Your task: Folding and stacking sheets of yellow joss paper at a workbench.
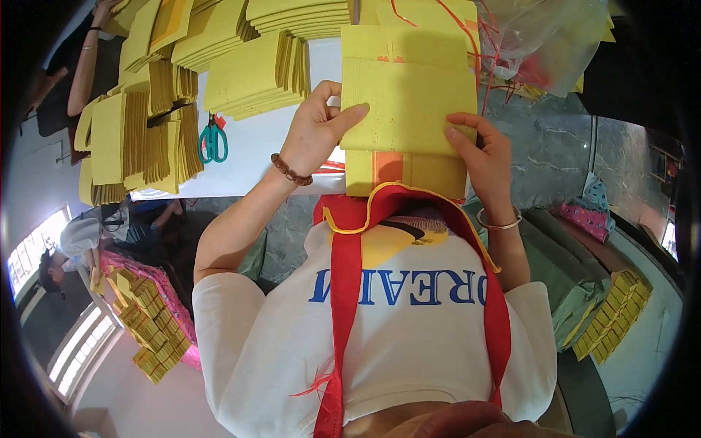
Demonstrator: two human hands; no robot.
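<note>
Hands and yellow paper at a work table, as I see them remotely through the head camera. Largest is the white table (252, 152), bearing fanned stacks of yellow paper (255, 77) on its left side. Next comes the yellow layer (358, 175) in front of the wearer's body, crossed by an orange band (387, 165). Over this layer, between the two hands, lies the smaller yellow sheet (409, 98). To handle it well, I judge that I would want light, even tension from both sides, its near edge parallel to that of the layer, and thumbs kept flat lest they crease the paper. Its long axis runs left to right, across the body, the right end dipping slightly toward the wearer; I can make out no definite pointing end. The left hand (318, 120) grasps the left edge, thumb on the face, fingers curled behind. The right hand (482, 150) sets thumb and forefinger tips on the face near the right edge; whether its other fingers clasp the underside, I cannot tell. Smaller are the green-handled scissors (213, 142), on the table left of the left hand; thinnest, a red string (478, 77) beside the sheet's far right corner.
</note>
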